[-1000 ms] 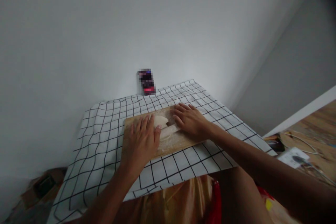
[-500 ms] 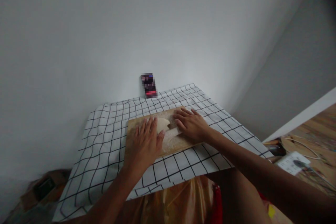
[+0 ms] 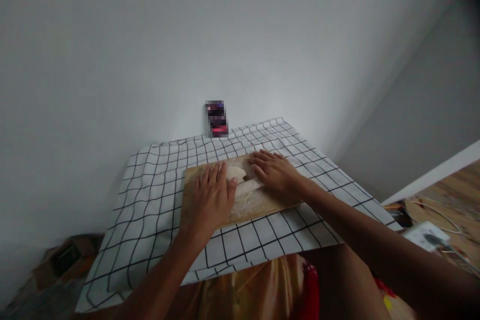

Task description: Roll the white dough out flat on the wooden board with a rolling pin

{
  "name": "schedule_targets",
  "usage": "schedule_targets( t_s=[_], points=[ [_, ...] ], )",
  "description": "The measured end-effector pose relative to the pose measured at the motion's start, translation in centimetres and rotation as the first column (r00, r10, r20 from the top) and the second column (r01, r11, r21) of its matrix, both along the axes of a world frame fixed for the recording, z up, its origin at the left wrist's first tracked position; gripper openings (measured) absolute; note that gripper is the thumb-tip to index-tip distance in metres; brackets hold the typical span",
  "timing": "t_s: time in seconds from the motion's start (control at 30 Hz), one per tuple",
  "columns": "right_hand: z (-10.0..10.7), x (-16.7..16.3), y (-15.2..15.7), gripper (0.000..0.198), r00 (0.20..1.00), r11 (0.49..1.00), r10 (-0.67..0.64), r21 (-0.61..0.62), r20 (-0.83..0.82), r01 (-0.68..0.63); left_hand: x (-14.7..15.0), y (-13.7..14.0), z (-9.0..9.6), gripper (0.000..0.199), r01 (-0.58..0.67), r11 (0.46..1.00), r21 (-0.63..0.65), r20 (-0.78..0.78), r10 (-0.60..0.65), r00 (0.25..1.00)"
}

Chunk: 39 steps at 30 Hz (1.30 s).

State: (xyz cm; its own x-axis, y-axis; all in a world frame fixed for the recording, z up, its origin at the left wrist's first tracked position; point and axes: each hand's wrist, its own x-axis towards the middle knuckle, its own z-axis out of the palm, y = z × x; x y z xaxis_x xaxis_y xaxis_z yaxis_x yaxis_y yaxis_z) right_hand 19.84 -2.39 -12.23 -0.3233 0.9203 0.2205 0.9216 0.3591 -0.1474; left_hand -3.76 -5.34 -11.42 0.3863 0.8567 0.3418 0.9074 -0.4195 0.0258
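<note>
On a floured wooden board (image 3: pixel 266 199) lies a flattened piece of pale dough (image 3: pixel 235 172). A light, flour-dusted rolling pin (image 3: pixel 248 185) crosses the board between my two hands, its ends largely hidden beneath them. My left hand (image 3: pixel 213 192) rests palm down at the left end of the pin, fingers stretched forward and covering part of the dough. At the right end, my right hand (image 3: pixel 275 172) also lies palm down, with its fingers extended and slightly spread. Both hands are open, pressing flat rather than wrapped round the pin.
A white checked cloth (image 3: pixel 150 185) covers the table. At its back edge a phone (image 3: pixel 217 119) leans against the wall (image 3: pixel 112 60). On the floor are a cardboard box (image 3: pixel 65 262) at left and a white power strip (image 3: pixel 425 236) with cables at right.
Both hands stay flat over the rolling pin, with only a slight shift on the board. The whole view has moved a little, so the table and phone appear slightly further right.
</note>
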Motion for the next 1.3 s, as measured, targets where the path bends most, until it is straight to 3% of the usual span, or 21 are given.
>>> schedule_targets(
  t_s=[0.13, 0.27, 0.47, 0.6, 0.77, 0.93, 1.07, 1.3],
  points=[
    [-0.2, -0.3, -2.9, 0.047, 0.999, 0.996, -0.035, 0.081, 0.0, 0.034, -0.1, -0.7, -0.4, 0.06, 0.023, 1.0, 0.02, 0.014, -0.024, 1.0],
    [-0.2, -0.9, -5.2, 0.044, 0.983, 0.973, -0.181, 0.145, -0.014, 0.181, -0.5, -2.8, -1.3, 0.062, 0.092, 0.995, 0.043, 0.064, -0.094, 0.993],
    [0.6, -1.3, -5.8, 0.057, 0.98, 0.979, -0.194, 0.066, 0.04, 0.191, -1.8, -5.9, -2.3, 0.061, 0.177, 0.98, 0.094, 0.063, -0.183, 0.981],
    [1.4, -2.4, -5.4, 0.066, 0.973, 0.973, -0.227, -0.025, 0.03, 0.228, -3.3, -4.0, -2.4, 0.06, 0.127, 0.989, 0.072, 0.078, -0.132, 0.988],
    [1.7, -3.2, -4.2, 0.047, 0.982, 0.978, -0.189, 0.097, 0.027, 0.185, -3.6, 0.6, -2.2, 0.058, 0.099, 0.992, 0.079, 0.039, -0.102, 0.994],
    [1.7, -2.9, -2.7, 0.043, 0.991, 0.99, -0.137, 0.026, -0.009, 0.137, -2.6, 3.7, -1.0, 0.056, 0.004, 1.0, -0.005, -0.018, -0.005, 1.0],
    [1.5, -2.9, -2.7, 0.041, 0.987, 0.987, -0.158, -0.007, -0.014, 0.158, -2.4, 4.1, -0.7, 0.055, -0.022, 0.999, -0.04, -0.002, 0.022, 1.0],
    [1.4, -3.5, -3.9, 0.04, 0.986, 0.987, -0.161, 0.028, 0.033, 0.16, -2.9, 2.2, -1.4, 0.059, 0.02, 1.0, 0.02, 0.027, -0.02, 0.999]
  ],
)
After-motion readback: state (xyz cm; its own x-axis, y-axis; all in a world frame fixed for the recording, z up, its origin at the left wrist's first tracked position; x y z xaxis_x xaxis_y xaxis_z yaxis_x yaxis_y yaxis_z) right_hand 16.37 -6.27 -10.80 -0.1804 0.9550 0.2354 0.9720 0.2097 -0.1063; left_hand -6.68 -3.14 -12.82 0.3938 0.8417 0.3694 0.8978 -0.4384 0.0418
